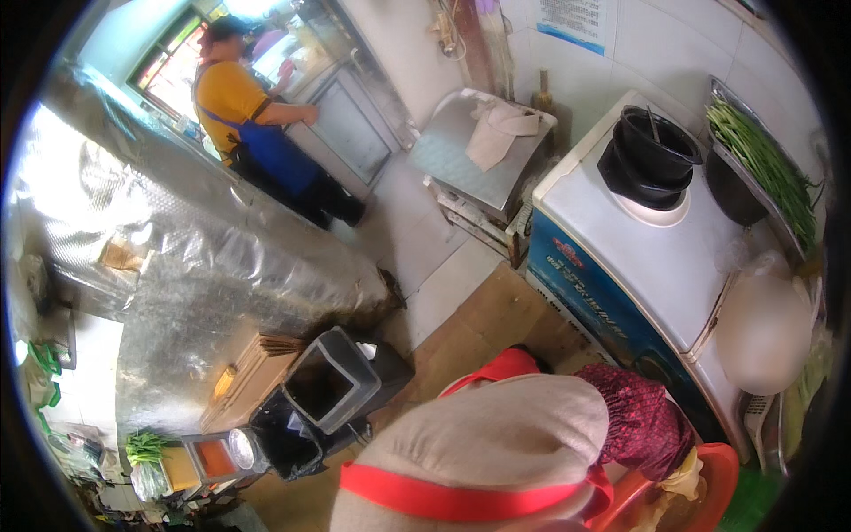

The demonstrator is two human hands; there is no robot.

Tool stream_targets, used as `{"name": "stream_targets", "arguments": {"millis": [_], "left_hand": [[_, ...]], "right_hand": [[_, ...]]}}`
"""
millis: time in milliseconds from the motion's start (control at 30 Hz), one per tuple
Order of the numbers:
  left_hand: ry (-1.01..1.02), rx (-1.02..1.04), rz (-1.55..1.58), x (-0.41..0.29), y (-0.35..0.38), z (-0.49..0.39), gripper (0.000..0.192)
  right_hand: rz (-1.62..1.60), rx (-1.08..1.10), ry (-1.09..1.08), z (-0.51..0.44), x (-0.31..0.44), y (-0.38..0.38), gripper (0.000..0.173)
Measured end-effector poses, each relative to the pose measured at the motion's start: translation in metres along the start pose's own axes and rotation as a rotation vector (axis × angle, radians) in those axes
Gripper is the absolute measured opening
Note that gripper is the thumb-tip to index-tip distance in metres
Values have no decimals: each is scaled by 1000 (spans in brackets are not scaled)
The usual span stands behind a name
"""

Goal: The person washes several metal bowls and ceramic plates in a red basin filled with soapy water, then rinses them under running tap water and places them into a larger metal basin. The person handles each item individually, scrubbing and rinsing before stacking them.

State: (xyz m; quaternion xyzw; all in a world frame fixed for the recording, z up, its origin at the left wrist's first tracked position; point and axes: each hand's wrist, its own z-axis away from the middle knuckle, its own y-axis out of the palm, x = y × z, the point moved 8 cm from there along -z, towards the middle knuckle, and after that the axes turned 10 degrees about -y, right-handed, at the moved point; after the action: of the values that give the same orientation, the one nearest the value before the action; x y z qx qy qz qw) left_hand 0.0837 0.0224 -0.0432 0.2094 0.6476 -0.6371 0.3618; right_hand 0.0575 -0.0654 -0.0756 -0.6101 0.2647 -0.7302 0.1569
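At the lower right, my left arm, in a beige sleeve and a dark red patterned oversleeve [641, 419], reaches down into an orange-red plastic basin [725, 465]. My left hand [683, 477] appears to wear a pale yellow glove and is inside the basin. Its fingers are blurred and partly hidden, so what it touches cannot be told. Something pale and yellowish [655, 513] shows low in the basin. A red apron strap [459, 491] crosses my beige top. My right hand is out of view.
A white chest freezer [631, 266] bears stacked black pots [655, 156]. Beside them a metal tray holds green stalks [758, 159]. A grey bin [332, 379] stands left. Across the room, a person in a blue apron [279, 159] stands at a counter.
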Motion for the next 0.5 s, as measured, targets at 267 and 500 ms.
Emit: {"name": "stream_targets", "arguments": {"millis": [267, 500], "left_hand": [[-56, 105, 138, 3, -25, 19, 41], [-321, 367, 1102, -13, 2, 17, 60]], "right_hand": [[0, -256, 105, 71, -62, -97, 44], [-268, -669, 161, 138, -81, -144, 47]]}}
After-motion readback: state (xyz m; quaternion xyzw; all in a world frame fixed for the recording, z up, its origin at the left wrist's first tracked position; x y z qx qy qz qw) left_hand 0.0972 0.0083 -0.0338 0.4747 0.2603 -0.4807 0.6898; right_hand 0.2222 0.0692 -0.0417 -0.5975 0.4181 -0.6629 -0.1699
